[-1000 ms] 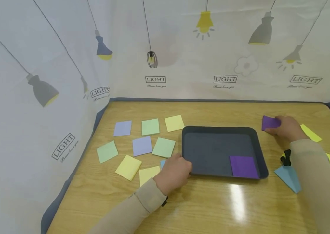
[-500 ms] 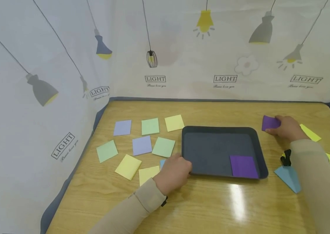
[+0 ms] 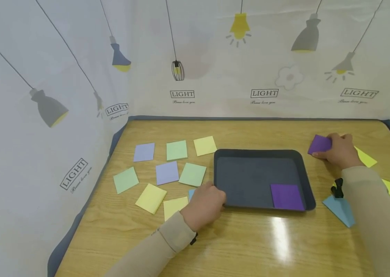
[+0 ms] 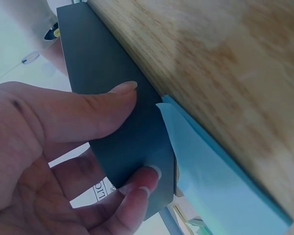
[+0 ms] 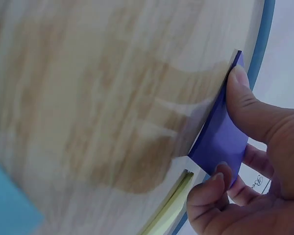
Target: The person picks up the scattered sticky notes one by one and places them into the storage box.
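Observation:
My left hand point(image 3: 204, 204) grips the near left corner of a dark grey tray point(image 3: 243, 177). In the left wrist view its thumb lies along the tray wall point(image 4: 103, 58), and the fingertips curl at the corner. Inside the tray, a purple sticky note pad point(image 3: 287, 197) lies in the near right corner. Beyond the tray's right side, my right hand point(image 3: 342, 152) pinches another purple sticky note pad point(image 3: 320, 144) between thumb and fingers. The right wrist view shows this held pad point(image 5: 220, 142) tilted, one edge close over the tabletop.
Left of the tray lie several lilac point(image 3: 168, 172), green point(image 3: 193, 174) and pale yellow point(image 3: 151, 198) pads. A blue pad point(image 4: 206, 161) sits right beside the left hand. Around the right forearm are bright yellow pads point(image 3: 365, 157) and a blue pad point(image 3: 340, 211). A printed curtain point(image 3: 215, 104) backs the table.
The purple pad in my right hand has turned a little, and the right fingers have shifted on it. My left hand stays on the tray corner. The head view has shifted slightly.

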### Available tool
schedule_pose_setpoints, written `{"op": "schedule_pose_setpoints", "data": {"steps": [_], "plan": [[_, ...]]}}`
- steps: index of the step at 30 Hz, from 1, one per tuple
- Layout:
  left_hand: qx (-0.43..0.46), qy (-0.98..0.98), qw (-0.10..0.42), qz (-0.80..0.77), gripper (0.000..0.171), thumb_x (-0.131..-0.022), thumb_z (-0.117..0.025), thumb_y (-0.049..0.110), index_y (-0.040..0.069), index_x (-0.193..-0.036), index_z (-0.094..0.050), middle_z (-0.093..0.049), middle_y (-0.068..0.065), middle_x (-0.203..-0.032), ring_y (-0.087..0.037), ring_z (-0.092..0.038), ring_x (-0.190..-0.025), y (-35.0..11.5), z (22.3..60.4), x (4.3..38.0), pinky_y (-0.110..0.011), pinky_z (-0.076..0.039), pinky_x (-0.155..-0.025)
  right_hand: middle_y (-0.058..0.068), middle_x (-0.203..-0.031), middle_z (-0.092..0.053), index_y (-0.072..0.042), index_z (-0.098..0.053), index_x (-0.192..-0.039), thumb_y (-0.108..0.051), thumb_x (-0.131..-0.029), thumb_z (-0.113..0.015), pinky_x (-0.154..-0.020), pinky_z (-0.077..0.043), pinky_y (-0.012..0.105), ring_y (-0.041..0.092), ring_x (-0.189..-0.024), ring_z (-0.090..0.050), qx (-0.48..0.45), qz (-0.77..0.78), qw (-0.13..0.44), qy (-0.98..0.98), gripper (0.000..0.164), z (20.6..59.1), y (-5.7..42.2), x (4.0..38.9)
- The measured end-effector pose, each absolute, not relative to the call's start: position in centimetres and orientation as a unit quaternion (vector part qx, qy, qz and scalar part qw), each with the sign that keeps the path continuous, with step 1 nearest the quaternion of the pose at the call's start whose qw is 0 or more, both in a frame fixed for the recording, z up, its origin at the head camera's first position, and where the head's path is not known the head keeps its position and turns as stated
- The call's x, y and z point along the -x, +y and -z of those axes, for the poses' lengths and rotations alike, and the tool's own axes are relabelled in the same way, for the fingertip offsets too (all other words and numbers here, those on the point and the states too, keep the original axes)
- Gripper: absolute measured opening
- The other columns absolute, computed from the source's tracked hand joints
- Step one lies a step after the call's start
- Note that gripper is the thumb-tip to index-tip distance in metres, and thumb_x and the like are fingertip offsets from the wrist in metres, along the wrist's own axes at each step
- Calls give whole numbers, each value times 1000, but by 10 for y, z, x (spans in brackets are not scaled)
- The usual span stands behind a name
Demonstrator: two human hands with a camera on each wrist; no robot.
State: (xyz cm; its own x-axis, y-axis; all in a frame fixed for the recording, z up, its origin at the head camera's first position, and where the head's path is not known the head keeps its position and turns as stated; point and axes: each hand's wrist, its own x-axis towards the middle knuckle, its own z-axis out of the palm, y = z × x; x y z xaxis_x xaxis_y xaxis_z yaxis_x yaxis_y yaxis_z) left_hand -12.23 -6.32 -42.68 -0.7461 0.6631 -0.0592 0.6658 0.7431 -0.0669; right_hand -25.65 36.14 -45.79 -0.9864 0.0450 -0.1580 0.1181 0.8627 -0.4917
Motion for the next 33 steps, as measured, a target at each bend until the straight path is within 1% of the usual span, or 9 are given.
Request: {"op": "schedule_pose_setpoints", "data": {"steps": [2,9,16,19,22,24,26,28,33], "plan": [[-355,934,17,40,13,-79,-69,24,23,-66,-67,-62,9,-59,-9,-50,-57,-63,427,122,-26,-45,-68,46,-125,-16,13,-24,-134,-47,-76,-69,-81,-38,68,54,-96,-36,-47,261,64,962,95,456,360,255],[-345,938,20,35,13,-79,-69,23,23,-66,-66,-62,8,-60,-11,-51,-61,-62,427,120,-28,-47,-67,42,-120,-21,12,-34,-125,-39,-79,-68,-81,-39,67,51,-96,-36,-64,245,42,966,77,453,356,251],[-340,940,25,27,14,-79,-69,22,23,-66,-66,-62,8,-60,-12,-51,-64,-62,426,119,-28,-47,-68,41,-120,-23,9,-36,-127,-29,-83,-65,-83,-38,68,52,-99,-34,-66,237,31,969,65,452,357,250],[-342,939,26,30,14,-80,-68,22,23,-65,-66,-62,8,-60,-12,-51,-63,-61,427,119,-28,-47,-68,41,-119,-25,9,-39,-126,-22,-87,-60,-83,-38,68,52,-100,-33,-66,230,29,970,54,450,356,250],[-344,938,24,31,14,-80,-68,23,22,-66,-66,-62,8,-60,-12,-51,-63,-62,427,120,-28,-47,-69,41,-116,-29,10,-42,-123,-15,-91,-49,-80,-39,66,51,-100,-33,-58,219,22,974,41,447,356,249],[-345,938,23,30,13,-80,-68,24,22,-67,-67,-62,8,-61,-12,-52,-63,-62,427,120,-29,-47,-69,40,-114,-32,10,-45,-120,-11,-93,-42,-77,-41,64,50,-100,-33,-55,213,16,975,35,446,355,248],[-347,937,23,32,12,-80,-68,24,21,-68,-67,-63,8,-61,-12,-52,-62,-62,426,120,-29,-46,-69,39,-113,-35,10,-47,-119,-10,-95,-37,-75,-42,62,49,-99,-35,-56,211,13,976,33,445,355,247],[-350,936,23,35,12,-80,-69,25,21,-69,-67,-63,7,-61,-12,-52,-61,-62,425,120,-29,-46,-69,38,-113,-36,10,-48,-118,-9,-95,-34,-74,-43,60,49,-99,-35,-61,212,13,975,33,445,355,245],[-353,935,17,37,12,-80,-68,23,20,-68,-66,-62,6,-61,-13,-52,-61,-62,424,120,-30,-47,-68,38,-113,-40,10,-48,-118,-10,-96,-32,-72,-43,57,47,-98,-37,-59,209,20,976,34,444,357,243]]}}
